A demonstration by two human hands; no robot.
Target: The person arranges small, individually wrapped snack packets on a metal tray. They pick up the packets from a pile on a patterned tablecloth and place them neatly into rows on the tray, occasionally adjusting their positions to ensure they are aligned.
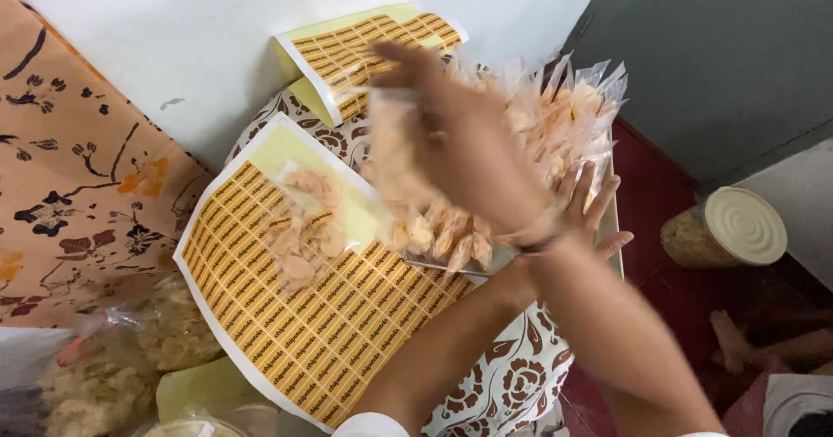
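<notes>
While the fingers of the right hand [451, 138] are blurred with motion, they look loosely curled against a clear bag of snacks [395, 172] pressed to the palm, though how tightly they close on it I cannot tell. Crossed beneath that wrist, the left hand [586, 216] shows its fingers [599, 196] spread apart and flat, seemingly resting on or steadying the metal tray [614, 229] rather than gripping anything. Arms crossed this way suggest one hand works a bag while the other braces what lies below. Behind the hands, a heap of filled bags [564, 116] stands upright on the tray, packed close so they prop each other up. Just to the left, one flat packet of pale chips [299, 229] lies on a big sheet of orange stickers [304, 315], probably kept within reach so labels can be peeled beside the bags. A second sticker sheet [364, 46] leans against the white wall [173, 29], out of the way. All of it sits on a floral cloth [512, 385], with loose bags of crackers [130, 359] at lower left and a round tin [729, 229] on the red floor [659, 194].
</notes>
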